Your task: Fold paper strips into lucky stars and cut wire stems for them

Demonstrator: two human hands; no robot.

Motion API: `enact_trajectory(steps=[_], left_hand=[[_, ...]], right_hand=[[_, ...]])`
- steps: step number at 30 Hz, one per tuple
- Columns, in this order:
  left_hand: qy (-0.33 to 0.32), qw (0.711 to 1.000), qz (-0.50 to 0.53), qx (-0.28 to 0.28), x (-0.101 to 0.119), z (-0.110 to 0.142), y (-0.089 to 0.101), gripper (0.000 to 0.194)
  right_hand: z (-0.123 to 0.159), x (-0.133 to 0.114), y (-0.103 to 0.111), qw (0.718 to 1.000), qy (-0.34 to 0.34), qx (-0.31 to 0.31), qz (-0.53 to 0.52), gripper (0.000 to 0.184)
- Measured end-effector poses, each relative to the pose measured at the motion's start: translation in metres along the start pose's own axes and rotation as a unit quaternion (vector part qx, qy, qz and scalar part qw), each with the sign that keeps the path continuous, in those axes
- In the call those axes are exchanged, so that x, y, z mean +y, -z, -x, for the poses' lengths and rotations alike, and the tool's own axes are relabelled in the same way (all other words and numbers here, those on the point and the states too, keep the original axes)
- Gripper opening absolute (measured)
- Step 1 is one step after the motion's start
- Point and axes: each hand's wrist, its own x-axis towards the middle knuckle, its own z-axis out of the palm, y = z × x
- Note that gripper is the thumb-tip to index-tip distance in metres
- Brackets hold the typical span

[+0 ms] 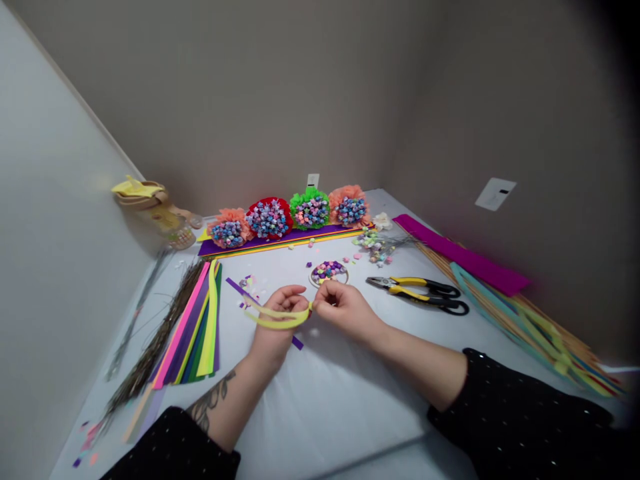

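Observation:
A narrow yellow paper strip (280, 325) curves in a loop around my left hand (281, 313), whose fingers are curled and closed on it. My right hand (345, 310) pinches at the strip's end, with its fingertips touching those of the left. The small fold between the fingertips is partly hidden. Beneath my left hand a purple paper strip (240, 287) lies slantwise on the white table (320, 407). Just beyond my right hand sits a small round dish (347, 278) of folded paper stars (327, 269).
Pliers (417, 288) with yellow-black handles lie to the right, near sticks and strips (545, 333) and magenta paper (465, 257). Colored strips (193, 333) and dark wires (160, 333) lie left. Several star bouquets (270, 219) line the back wall; a tan container (163, 210) stands back left.

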Motion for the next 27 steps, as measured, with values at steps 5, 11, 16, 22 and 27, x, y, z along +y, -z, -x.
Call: enact_trajectory(steps=[5,11,16,22,27], left_hand=[[0.02,0.999,-0.043,-0.005,0.001,0.0,0.001,0.03],[-0.06,0.988,-0.134,0.054,0.005,0.002,0.001,0.019],[-0.066,0.984,-0.152,0.072,0.005,0.002,0.002,0.018],[-0.126,0.965,-0.231,-0.027,0.008,0.003,0.005,0.021],[-0.165,0.946,-0.274,-0.047,0.01,0.003,0.005,0.021]], right_hand=[[-0.002,0.001,0.002,1.0,-0.007,-0.018,-0.016,0.009],[-0.006,0.006,0.004,0.993,-0.026,-0.084,-0.075,0.022],[-0.006,0.009,0.001,0.997,-0.038,-0.069,-0.026,0.02],[-0.007,0.007,0.003,0.99,-0.063,-0.084,-0.097,0.022],[-0.006,0.008,0.003,0.985,-0.074,-0.1,-0.121,0.025]])
